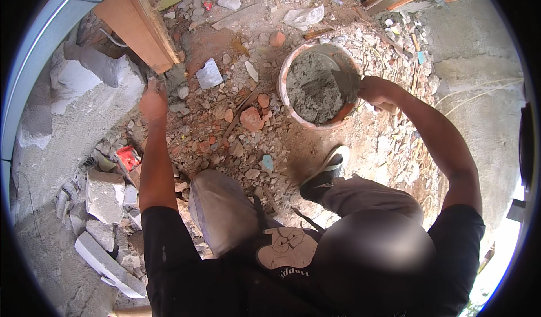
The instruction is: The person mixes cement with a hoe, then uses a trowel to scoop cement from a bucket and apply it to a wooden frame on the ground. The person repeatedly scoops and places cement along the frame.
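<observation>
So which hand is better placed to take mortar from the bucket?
Right hand: it sits at the bucket rim, touching the mortar. Left hand is off by the wall.

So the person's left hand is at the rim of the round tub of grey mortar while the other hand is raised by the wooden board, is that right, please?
Not quite: the head view shows the right hand at the tub rim; the left hand is raised by the wooden board.

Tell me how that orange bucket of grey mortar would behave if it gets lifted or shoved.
The bucket is probably heavy: grey mortar fills it. It might tip on the uneven rubble. The right hand at its rim could steady it.
</observation>
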Available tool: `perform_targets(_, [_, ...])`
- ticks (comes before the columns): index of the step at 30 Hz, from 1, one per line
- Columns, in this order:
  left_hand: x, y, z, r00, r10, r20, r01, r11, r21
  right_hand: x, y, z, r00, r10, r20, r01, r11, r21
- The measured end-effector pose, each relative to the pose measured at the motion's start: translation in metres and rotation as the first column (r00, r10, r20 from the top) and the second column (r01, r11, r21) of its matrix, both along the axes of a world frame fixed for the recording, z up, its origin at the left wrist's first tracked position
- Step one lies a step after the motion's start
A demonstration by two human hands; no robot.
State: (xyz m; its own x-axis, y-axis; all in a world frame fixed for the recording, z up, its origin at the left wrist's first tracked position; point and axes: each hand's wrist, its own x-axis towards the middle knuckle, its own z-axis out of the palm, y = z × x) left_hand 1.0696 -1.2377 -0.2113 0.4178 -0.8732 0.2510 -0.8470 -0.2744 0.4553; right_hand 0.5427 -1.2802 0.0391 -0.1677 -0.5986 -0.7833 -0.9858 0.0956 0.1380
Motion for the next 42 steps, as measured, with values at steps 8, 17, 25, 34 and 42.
perform_targets(8, [0.006, -0.004, 0.014, 1.0, 0.021, 0.02, -0.024, 0.989, 0.148, -0.007, 0.063, -0.03, 0.661, -0.595, 0.457, 0.567, 0.795, 0.215])
perform_targets(17, [0.003, 0.001, 0.011, 1.0, 0.014, 0.014, -0.016, 0.99, 0.141, -0.004, 0.117, -0.021, 0.462, -0.587, 0.665, 0.682, 0.714, 0.157])
perform_targets(25, [0.01, 0.002, 0.0, 0.999, 0.006, 0.031, -0.01, 0.994, 0.109, 0.067, 0.129, 0.029, 0.435, -0.592, 0.679, 0.551, 0.771, 0.319])
perform_targets(34, [0.016, 0.004, 0.01, 0.998, -0.05, 0.03, 0.047, 0.994, 0.102, 0.127, 0.143, 0.011, 0.818, -0.255, 0.516, -0.034, 0.873, 0.487])
perform_targets(42, [0.026, 0.005, 0.006, 0.992, -0.12, 0.032, 0.119, 0.992, 0.034, 0.216, 0.034, -0.035, 0.932, -0.071, 0.356, -0.254, 0.571, 0.781])
